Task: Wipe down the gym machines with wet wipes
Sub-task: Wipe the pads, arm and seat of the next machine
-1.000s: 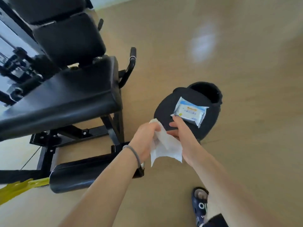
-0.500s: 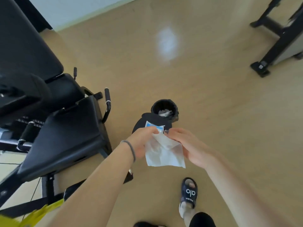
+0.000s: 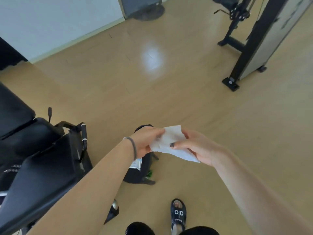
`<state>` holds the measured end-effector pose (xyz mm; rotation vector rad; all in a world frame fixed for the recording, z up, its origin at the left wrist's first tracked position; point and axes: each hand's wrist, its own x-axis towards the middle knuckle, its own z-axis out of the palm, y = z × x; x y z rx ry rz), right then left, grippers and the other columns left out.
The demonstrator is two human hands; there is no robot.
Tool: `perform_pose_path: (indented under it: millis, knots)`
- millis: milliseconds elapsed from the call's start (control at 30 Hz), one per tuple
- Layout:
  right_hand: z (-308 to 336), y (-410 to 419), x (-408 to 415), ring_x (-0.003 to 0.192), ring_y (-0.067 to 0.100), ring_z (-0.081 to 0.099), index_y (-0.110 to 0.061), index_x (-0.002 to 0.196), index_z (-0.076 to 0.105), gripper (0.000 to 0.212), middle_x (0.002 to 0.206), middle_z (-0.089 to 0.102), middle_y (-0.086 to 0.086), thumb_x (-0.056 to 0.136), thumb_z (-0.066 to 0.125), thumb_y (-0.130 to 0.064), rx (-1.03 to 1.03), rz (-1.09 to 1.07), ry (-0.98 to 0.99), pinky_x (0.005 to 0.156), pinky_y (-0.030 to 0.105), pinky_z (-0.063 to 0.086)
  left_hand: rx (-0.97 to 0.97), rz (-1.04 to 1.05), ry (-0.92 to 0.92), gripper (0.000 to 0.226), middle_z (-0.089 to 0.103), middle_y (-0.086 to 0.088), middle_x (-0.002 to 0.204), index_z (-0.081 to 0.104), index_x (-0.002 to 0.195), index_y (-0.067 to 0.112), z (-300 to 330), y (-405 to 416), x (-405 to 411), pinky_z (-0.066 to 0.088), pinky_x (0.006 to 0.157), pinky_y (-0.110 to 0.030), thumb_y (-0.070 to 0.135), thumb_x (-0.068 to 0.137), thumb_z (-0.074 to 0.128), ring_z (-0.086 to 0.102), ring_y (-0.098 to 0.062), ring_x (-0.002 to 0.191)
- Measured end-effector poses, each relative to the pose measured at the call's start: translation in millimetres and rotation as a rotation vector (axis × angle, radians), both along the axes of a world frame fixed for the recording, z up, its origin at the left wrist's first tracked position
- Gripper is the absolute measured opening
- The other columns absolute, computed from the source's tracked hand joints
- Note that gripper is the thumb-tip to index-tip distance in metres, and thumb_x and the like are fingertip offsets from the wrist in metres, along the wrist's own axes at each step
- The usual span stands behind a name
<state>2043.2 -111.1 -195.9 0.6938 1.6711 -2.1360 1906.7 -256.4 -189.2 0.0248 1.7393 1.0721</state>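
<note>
Between both hands, out in front of the person at about waist height, a white wet wipe (image 3: 171,144) is stretched open. The left hand (image 3: 145,143) pinches its left edge with curled fingers and thumb; the right hand (image 3: 194,147) pinches the right side, thumb on top and fingers curled beneath, with the sheet's lower corner hanging past the right palm. The wipe's long axis runs roughly left to right from one grip to the other, tilting down toward the right hand. Both hands are closed on the wipe and neither holds anything else.

Left of and below the grip lies the black padded seat (image 3: 45,168) of a gym machine, with its side handle (image 3: 83,141) nearest the left hand. The left hand is clearly the nearer one to that padding, and the left forearm already passes over the seat's edge. A second machine's black upright frame (image 3: 249,46) stands well apart, far ahead and to the right of the right hand.

Directly beneath the grip, a black bin (image 3: 140,173) sits on the wooden floor (image 3: 169,99), and a wipe packet (image 3: 136,164) rests on it, mostly hidden by the left wrist.

Both arms are extended forward, elbows slightly bent, wrists turned inward toward each other. Judging by this, the sheet is being spread ready for wiping, and the coming move would likely swing it left and down onto the seat.
</note>
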Motion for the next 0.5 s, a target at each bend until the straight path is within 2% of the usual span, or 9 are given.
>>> perform_pose_path:
  millis: [67,167,200,233,333,433,500]
  knots:
    - [6,19,-3,0.113,0.017,0.069,-0.023,0.123,0.068,0.031,0.117,0.074,-0.003,0.093,0.069,-0.018,0.024,-0.07,-0.001,0.1,0.038,0.052,0.026,0.014,-0.006,0.044,0.072,-0.02,0.111,0.067,0.116,-0.001,4,27,-2,0.055,0.083,-0.038,0.03,0.085,0.065,0.068,-0.027,0.09]
    - [12,48,-9,0.107,0.02,0.071,-0.019,0.117,0.072,0.021,0.109,0.077,0.0,0.097,0.064,-0.024,0.016,-0.254,-0.029,0.09,0.035,0.057,0.063,-0.029,0.004,0.023,0.072,-0.014,0.081,0.068,0.096,0.002,8,69,-11,0.051,0.053,-0.022,0.023,0.098,0.06,0.067,-0.02,0.061]
    - [11,59,-11,0.105,0.02,0.072,-0.017,0.116,0.072,0.022,0.108,0.077,0.001,0.098,0.063,-0.025,0.014,-0.303,-0.032,0.089,0.035,0.057,0.072,-0.036,0.002,0.023,0.071,-0.011,0.074,0.068,0.093,0.002,8,82,-16,0.049,0.049,-0.021,0.022,0.099,0.059,0.066,-0.019,0.057]
    - [10,72,-13,0.106,0.021,0.072,-0.016,0.117,0.072,0.023,0.109,0.077,0.003,0.099,0.062,-0.026,0.011,-0.338,-0.025,0.09,0.036,0.057,0.085,-0.048,-0.005,0.023,0.073,-0.013,0.078,0.068,0.095,0.001,8,94,-23,0.051,0.053,-0.023,0.021,0.099,0.059,0.068,-0.02,0.062]
    - [6,109,-25,0.108,0.025,0.071,-0.012,0.119,0.071,0.027,0.113,0.075,0.008,0.098,0.06,-0.025,0.036,-0.429,0.006,0.092,0.041,0.056,0.145,-0.047,-0.055,0.022,0.068,-0.019,0.112,0.062,0.113,0.001,7,132,-43,0.055,0.077,-0.037,0.013,0.095,0.063,0.067,-0.027,0.091]
    - [2,151,-49,0.106,0.024,0.071,-0.011,0.12,0.069,0.03,0.114,0.075,0.007,0.095,0.062,-0.027,0.069,-0.545,-0.005,0.082,0.036,0.054,0.158,-0.026,-0.096,0.056,0.058,-0.015,0.129,0.04,0.137,0.015,7,175,-68,0.057,0.084,-0.038,0.004,0.089,0.067,0.066,-0.028,0.098]
    - [2,182,-72,0.105,0.023,0.071,-0.009,0.128,0.063,0.047,0.121,0.071,0.01,0.088,0.069,-0.033,0.061,-0.626,-0.011,0.078,0.034,0.053,0.193,-0.088,-0.141,0.073,0.059,-0.016,0.129,0.031,0.144,0.025,9,208,-89,0.057,0.087,-0.042,0.001,0.087,0.068,0.069,-0.029,0.092]
